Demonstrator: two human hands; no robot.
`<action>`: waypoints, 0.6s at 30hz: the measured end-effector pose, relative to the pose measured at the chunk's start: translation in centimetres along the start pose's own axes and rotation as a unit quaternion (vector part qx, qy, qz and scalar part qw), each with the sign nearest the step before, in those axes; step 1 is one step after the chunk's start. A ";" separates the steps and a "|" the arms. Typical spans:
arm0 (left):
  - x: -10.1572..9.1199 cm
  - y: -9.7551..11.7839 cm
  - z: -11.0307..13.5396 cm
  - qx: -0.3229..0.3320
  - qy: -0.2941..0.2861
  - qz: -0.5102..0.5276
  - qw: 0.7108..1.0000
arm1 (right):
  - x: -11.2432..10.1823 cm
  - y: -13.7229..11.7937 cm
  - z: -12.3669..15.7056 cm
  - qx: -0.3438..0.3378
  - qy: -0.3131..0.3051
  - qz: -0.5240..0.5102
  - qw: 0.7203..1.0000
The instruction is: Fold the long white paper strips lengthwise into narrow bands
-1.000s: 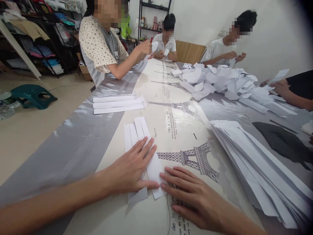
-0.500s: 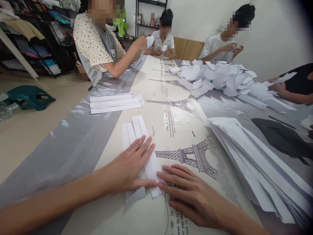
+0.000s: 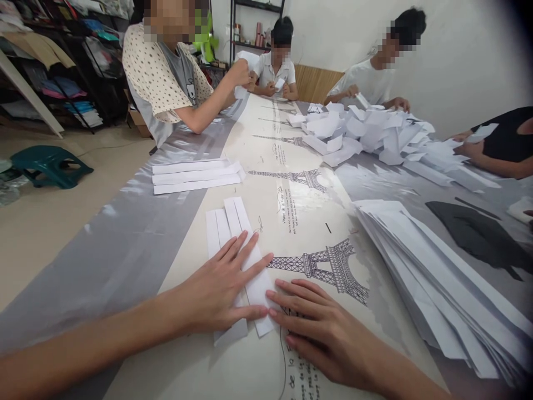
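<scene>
On the tabletop (image 3: 125,250), under the left hand (image 3: 214,289), a flat white paper strip (image 3: 257,291) points lengthwise away and slightly leftward, thinly lined toward its far end; the right hand (image 3: 328,328) rests alongside, each grip released.

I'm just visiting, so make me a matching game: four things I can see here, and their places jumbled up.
Things:
1. The wearer's bare left hand
2. Dark green plastic stool
3. Loose heap of white paper pieces
4. Long layered stack of white paper

Places:
A. On the beige floor
B. To the right of the wearer's bare right hand
C. Spread over a folded white paper strip
D. On the far right part of the grey-covered table

Pairs: 1-C, 2-A, 3-D, 4-B
</scene>
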State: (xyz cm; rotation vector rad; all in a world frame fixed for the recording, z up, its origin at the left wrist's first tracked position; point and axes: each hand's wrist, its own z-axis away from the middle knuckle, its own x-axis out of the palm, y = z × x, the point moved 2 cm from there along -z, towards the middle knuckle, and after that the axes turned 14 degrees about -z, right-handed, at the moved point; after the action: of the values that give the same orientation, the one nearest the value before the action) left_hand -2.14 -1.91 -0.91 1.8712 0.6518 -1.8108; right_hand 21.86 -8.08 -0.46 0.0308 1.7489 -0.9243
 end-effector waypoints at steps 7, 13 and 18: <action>0.2 -2.3 -1.1 -0.041 -0.014 -0.018 0.999 | -0.1 -0.5 -0.6 -0.021 0.052 -0.020 0.998; 0.7 -5.8 -2.5 -0.093 -0.023 -0.024 0.995 | -0.8 -0.7 -1.0 -0.048 0.039 -0.010 0.998; 0.0 -6.9 -2.7 -0.089 0.000 -0.042 0.995 | -1.7 -0.6 -2.3 -0.073 0.043 -0.040 0.996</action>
State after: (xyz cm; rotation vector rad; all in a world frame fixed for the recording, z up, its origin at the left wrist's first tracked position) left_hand -4.28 5.21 -0.76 1.7501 0.8738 -1.7422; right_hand 20.49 -6.42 1.49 -0.0969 1.9058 -0.8616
